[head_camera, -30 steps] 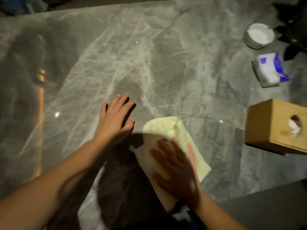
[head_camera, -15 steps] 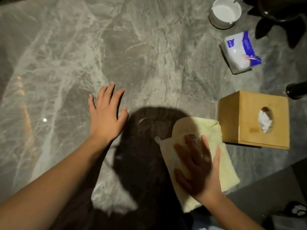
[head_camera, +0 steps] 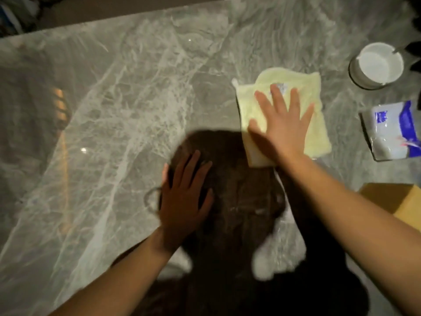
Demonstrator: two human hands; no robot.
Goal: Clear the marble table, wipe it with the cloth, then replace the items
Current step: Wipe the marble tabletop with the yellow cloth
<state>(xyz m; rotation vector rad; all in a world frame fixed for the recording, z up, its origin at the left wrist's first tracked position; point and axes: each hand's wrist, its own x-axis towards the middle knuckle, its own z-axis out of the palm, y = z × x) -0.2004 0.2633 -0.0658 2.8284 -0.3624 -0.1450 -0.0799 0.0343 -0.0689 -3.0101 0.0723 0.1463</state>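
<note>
A folded pale yellow cloth lies flat on the grey marble table, toward the far right. My right hand presses on it with fingers spread and straight. My left hand rests flat on the bare marble nearer to me, inside a dark shadow, holding nothing.
A white round dish sits at the far right. Below it lies a blue and white tissue pack. A corner of the wooden tissue box shows at the right edge. The table's far edge runs along the top left.
My right hand has pushed the cloth away from me and up the table, toward the white dish. My left hand stayed flat on the marble.
</note>
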